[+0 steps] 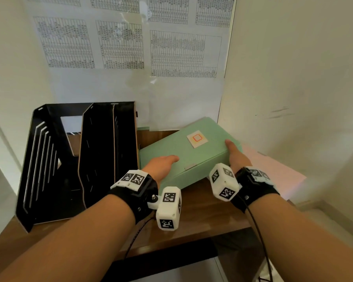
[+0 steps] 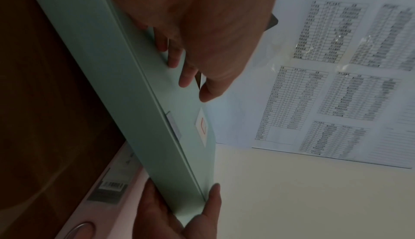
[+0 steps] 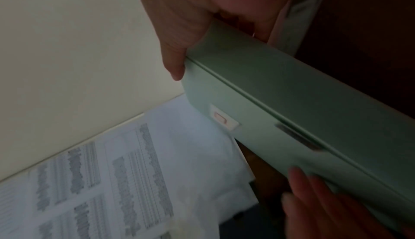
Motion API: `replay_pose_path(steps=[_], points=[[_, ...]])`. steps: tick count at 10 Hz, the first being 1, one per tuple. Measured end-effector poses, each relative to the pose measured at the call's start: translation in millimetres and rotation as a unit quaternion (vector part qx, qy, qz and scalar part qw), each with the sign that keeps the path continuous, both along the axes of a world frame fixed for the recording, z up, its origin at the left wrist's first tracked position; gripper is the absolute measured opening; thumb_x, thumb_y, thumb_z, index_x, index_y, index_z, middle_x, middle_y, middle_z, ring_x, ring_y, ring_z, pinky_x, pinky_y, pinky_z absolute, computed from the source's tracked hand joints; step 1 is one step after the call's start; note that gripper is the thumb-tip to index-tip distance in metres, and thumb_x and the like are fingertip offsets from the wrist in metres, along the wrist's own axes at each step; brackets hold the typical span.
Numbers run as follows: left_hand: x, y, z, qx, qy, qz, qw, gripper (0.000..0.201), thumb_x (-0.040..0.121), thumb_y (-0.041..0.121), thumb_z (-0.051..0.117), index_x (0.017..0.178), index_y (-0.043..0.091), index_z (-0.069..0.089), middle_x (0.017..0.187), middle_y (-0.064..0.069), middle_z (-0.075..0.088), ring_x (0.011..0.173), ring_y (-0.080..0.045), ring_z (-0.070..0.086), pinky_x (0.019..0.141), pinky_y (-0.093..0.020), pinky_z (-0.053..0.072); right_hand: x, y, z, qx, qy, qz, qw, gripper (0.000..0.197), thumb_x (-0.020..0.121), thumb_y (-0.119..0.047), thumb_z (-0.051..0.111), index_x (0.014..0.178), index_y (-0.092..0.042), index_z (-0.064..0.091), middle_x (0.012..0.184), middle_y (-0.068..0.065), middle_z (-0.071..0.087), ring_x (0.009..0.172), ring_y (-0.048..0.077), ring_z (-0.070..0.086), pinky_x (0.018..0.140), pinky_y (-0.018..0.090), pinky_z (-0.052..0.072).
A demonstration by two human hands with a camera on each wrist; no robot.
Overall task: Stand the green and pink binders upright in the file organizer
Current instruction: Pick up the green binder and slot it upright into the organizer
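Observation:
The green binder (image 1: 192,153) is tilted, its right end raised over the pink binder (image 1: 273,169), which lies flat on the desk. My left hand (image 1: 165,162) holds the green binder's near left edge, fingers laid over the cover (image 2: 175,60). My right hand (image 1: 234,153) grips its near right corner, thumb on top and fingers underneath (image 2: 179,216). In the right wrist view the thumb (image 3: 177,65) hooks over the green binder's (image 3: 303,109) cover. The black file organizer (image 1: 80,159) stands at the left, its slots holding nothing that I can see.
The wooden desk (image 1: 202,216) ends in a front edge just behind my wrists. Printed sheets (image 1: 120,47) cover the wall behind. A plain wall (image 1: 293,78) closes the right side, close to the pink binder (image 2: 105,202). The organizer's right wall sits next to the green binder.

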State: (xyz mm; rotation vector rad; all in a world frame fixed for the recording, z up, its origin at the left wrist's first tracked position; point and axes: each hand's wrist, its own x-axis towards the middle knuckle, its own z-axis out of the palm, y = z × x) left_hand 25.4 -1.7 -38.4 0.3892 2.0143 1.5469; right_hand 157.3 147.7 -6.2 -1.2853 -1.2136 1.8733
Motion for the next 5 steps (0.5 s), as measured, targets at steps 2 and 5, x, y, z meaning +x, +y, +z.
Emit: replay_pose_path(steps=[2, 5], points=[[2, -3, 3, 0.007, -0.001, 0.001, 1.0, 0.049, 0.09, 0.033, 0.063, 0.13, 0.004, 0.06, 0.138, -0.019, 0.059, 0.129, -0.036, 0.055, 0.108, -0.047, 0.044, -31, -21, -27, -0.068, 0.068, 0.054, 0.994, 0.052, 0.083, -0.021, 0.075, 0.13, -0.008, 0.055, 0.128, 0.013, 0.064, 0.093, 0.031, 0.06, 0.079, 0.042, 0.048], [8, -4, 8, 0.036, 0.026, 0.001, 0.999, 0.045, 0.084, 0.033, 0.064, 0.123, 0.009, 0.064, 0.135, -0.016, 0.061, 0.127, -0.034, 0.057, 0.108, -0.049, 0.044, -35, -27, -4, -0.001, 0.129, -0.003, 0.992, 0.069, 0.074, -0.025, 0.078, 0.133, -0.007, 0.046, 0.118, 0.012, 0.063, 0.095, 0.032, 0.065, 0.083, 0.044, 0.055]])
